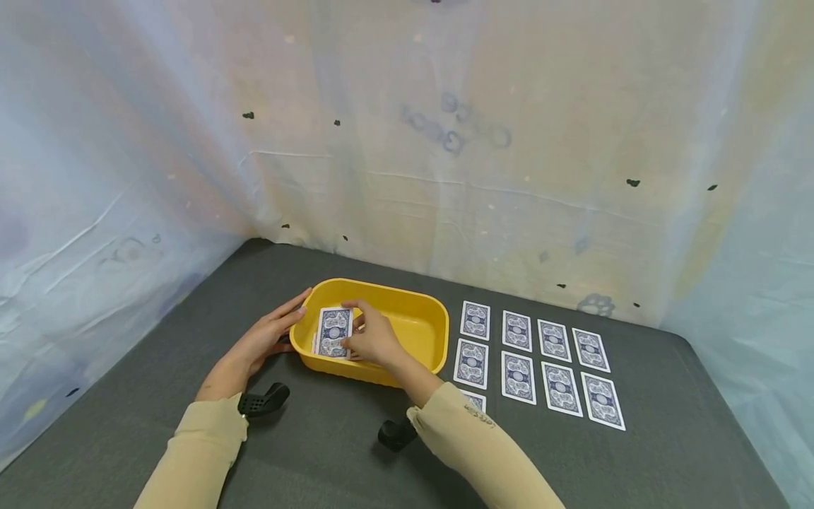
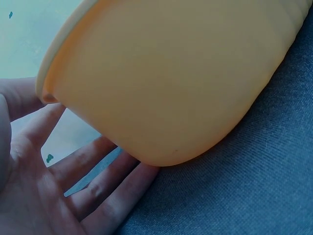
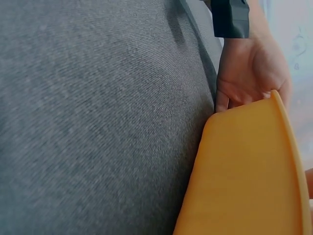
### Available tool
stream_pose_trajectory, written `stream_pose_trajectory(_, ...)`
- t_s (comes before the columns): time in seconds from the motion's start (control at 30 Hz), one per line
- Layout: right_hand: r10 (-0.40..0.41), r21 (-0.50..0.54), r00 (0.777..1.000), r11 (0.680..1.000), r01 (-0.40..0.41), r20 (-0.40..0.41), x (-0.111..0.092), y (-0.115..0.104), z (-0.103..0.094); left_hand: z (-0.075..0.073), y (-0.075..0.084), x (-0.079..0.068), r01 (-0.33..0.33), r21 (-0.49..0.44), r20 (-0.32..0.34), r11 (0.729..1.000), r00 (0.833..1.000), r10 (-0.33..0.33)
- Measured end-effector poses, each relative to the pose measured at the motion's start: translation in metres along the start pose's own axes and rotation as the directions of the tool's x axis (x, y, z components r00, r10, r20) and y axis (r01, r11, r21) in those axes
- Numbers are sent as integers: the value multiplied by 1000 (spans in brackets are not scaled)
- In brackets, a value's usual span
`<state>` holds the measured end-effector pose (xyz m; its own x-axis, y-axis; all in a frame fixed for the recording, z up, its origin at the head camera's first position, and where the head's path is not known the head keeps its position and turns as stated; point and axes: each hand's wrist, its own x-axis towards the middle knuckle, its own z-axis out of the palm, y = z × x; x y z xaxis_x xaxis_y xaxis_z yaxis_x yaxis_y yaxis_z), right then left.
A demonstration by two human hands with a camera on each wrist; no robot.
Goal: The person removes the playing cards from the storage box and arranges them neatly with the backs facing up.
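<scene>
A yellow plastic basin (image 1: pixel 416 325) stands on the dark table. Inside its left half, my right hand (image 1: pixel 378 341) pinches a blue-backed playing card (image 1: pixel 333 331) by its right side, thumb near the bottom and a finger near the top. White edges of other cards show beneath it, mostly hidden. My left hand (image 1: pixel 270 334) rests against the basin's left end; in the left wrist view its fairly straight fingers (image 2: pixel 105 188) touch the outer wall (image 2: pixel 161 98). The basin's side fills the lower right of the right wrist view and hides the card there.
Right of the basin, blue-backed cards lie face down in rows, among them an upper one (image 1: pixel 475 321) and a lower one (image 1: pixel 603 401). My right sleeve (image 1: pixel 473 442) partly covers another card (image 1: pixel 475 400). A pale patterned curtain (image 1: pixel 407 177) hangs behind the table.
</scene>
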<state>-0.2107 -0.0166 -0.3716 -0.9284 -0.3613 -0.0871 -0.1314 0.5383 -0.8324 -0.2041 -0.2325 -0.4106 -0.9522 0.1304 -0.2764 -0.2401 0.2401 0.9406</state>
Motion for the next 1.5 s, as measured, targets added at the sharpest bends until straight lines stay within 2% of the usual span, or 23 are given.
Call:
stream_pose_trajectory(0.13, -4, 33, 1000, 999, 5, -29, -6, 2, -7, -1, 0, 2, 10, -2, -7, 1000, 1000, -10)
stream_pose_trajectory(0.3, -6, 132, 998, 991, 14, -56, -16, 3, -16, -2, -1, 3, 6, -10, -8, 1000, 1000, -6)
stream_pose_trajectory(0.6, -75, 270, 990, 957, 104, -115, -30, 18, -33, -1, -1, 1, -13, 4, -3, 1000, 1000, 13)
stream_pose_trajectory(0.77, -82, 322, 990, 940, 116, -118, -39, 23, -43, -2, 0, 1, -17, 7, 1, 1000, 1000, 17)
stream_pose_trajectory(0.9, -72, 338, 991, 935, 106, -111, -47, 25, -52, -2, -1, 3, -14, 7, 1, 1000, 1000, 14)
stream_pose_trajectory(1.27, -48, 352, 987, 931, 100, -155, -66, 38, -68, -5, -1, 4, 6, 14, -11, 1000, 1000, -6)
stream_pose_trajectory(1.5, -75, 337, 986, 933, 122, -151, -75, 46, -77, -7, -1, 3, -1, 8, -1, 1000, 1000, 1)
